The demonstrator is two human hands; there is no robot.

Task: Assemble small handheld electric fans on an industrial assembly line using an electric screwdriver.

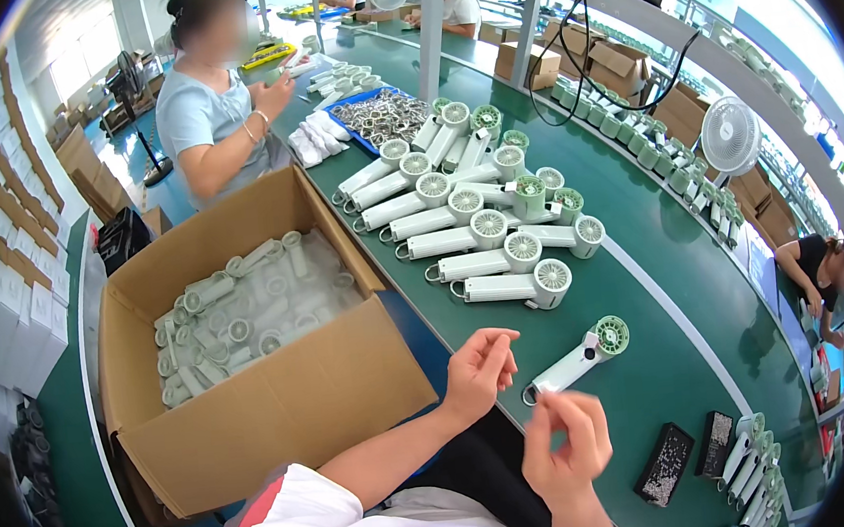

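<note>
While your left hand (482, 371) hangs by the bench edge, its fingers are curled in, thumb drawn up against the forefinger; any small part pinched there is too small to make out. Your right hand (566, 444) is half curled at the handle end of a single handheld fan (569, 363). Can't tell whether its fingertips meet, hold something or touch the handle.

That fan lies by itself on the green bench (653, 374), just beyond your hands, green wheel showing in its head, wire loop (529, 396) at the near end of the handle.

To your right, two black boxes (674, 432) of small bits, and past them more fans (746, 466) by the edge.

Farther up the bench, a bank of fans (484, 230) lies in overlapping rows, loops mostly toward you; some heads pale, some green. Beyond it, a blue tray (348, 131) heaped with metal pieces.

On your left, an open carton (284, 411) part filled with pale fans.

Progress, as judged: this one fan is mid-work; the banked ones may be finished or waiting, unclear which. Carton seems to have room left.
</note>
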